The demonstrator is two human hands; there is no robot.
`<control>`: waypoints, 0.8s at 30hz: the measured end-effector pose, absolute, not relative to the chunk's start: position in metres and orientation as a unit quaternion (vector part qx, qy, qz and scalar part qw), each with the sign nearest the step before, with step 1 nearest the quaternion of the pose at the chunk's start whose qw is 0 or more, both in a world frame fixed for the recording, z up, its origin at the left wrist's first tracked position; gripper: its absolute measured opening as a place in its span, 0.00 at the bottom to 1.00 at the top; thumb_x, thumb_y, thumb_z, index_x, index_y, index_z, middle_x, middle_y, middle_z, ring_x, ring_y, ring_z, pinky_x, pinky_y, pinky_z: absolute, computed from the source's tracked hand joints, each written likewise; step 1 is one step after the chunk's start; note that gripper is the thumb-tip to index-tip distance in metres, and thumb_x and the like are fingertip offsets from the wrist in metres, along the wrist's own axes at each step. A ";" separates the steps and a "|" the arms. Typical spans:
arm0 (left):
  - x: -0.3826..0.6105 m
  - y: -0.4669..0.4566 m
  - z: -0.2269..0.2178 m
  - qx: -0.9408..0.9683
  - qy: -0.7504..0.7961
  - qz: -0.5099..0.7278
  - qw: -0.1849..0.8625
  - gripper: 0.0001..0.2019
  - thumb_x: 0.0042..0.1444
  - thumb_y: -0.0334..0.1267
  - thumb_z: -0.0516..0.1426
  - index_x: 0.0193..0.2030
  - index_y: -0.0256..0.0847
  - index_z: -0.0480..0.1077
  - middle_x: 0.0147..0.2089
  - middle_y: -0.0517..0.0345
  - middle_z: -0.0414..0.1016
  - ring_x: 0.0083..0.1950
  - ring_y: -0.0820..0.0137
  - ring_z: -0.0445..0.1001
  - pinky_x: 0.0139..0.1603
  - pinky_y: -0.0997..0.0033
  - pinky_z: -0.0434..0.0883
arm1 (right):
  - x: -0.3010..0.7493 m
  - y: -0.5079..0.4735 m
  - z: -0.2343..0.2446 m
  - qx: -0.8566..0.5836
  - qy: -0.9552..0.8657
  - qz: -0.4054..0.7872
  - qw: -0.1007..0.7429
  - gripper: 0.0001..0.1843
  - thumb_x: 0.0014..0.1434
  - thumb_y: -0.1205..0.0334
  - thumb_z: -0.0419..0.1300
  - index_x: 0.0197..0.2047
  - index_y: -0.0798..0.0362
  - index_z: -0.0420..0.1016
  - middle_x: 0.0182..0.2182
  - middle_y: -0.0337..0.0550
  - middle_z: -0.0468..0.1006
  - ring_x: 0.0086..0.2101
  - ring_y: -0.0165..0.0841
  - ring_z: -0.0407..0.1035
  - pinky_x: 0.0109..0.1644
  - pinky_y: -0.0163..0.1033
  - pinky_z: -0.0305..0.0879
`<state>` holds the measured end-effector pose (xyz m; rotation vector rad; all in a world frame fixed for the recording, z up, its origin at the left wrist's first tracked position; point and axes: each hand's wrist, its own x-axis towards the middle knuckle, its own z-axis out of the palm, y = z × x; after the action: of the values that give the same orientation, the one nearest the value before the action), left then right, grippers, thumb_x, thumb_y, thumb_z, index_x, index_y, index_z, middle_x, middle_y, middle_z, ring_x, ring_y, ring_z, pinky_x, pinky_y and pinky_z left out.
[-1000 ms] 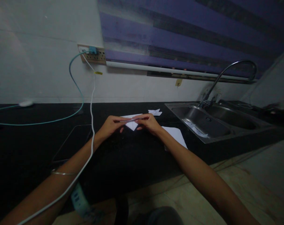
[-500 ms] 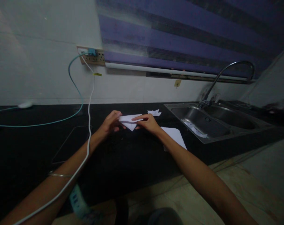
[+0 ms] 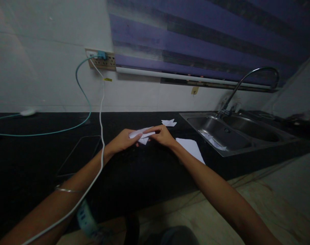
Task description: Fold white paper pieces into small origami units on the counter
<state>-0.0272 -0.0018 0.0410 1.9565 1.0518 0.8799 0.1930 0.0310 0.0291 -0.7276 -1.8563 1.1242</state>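
My left hand (image 3: 124, 139) and right hand (image 3: 163, 135) pinch the folded white paper (image 3: 146, 135), thumbs closed on it, over the black countertop (image 3: 147, 180); it's a creased, layered band with a triangular point towards me.

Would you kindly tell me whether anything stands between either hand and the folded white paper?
Nothing visible does: the left hand and the right hand both hold the folded white paper. The white cable crosses in front of the left forearm in this view, but not between hand and paper.
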 end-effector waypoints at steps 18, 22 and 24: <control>-0.025 -0.003 0.039 0.797 0.426 0.308 0.299 0.22 0.62 0.53 0.54 0.31 0.35 0.77 0.23 0.55 0.76 0.22 0.72 0.72 0.22 0.77 0.62 | 0.188 0.028 0.029 -0.323 -0.729 0.466 0.385 0.17 0.48 0.50 0.70 0.31 0.56 0.78 0.26 0.39 0.75 0.26 0.27 0.65 0.30 0.34 0.60; -0.026 -0.003 0.041 0.798 0.409 0.311 0.315 0.22 0.62 0.51 0.54 0.29 0.35 0.77 0.22 0.55 0.76 0.21 0.73 0.71 0.23 0.77 0.62 | 0.192 0.030 0.028 -0.323 -0.728 0.465 0.385 0.16 0.49 0.50 0.69 0.27 0.55 0.77 0.23 0.37 0.73 0.24 0.26 0.63 0.28 0.33 0.57; -0.027 -0.004 0.044 0.796 0.396 0.310 0.335 0.21 0.63 0.49 0.54 0.29 0.35 0.77 0.22 0.55 0.76 0.22 0.74 0.71 0.25 0.77 0.64 | 0.195 0.033 0.028 -0.322 -0.729 0.466 0.385 0.16 0.50 0.50 0.69 0.27 0.54 0.78 0.23 0.38 0.74 0.24 0.27 0.64 0.29 0.33 0.58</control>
<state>-0.0268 -0.0039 0.0437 2.0778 1.0341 0.8094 0.1949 0.0326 0.0281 -0.8208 -1.8571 1.1873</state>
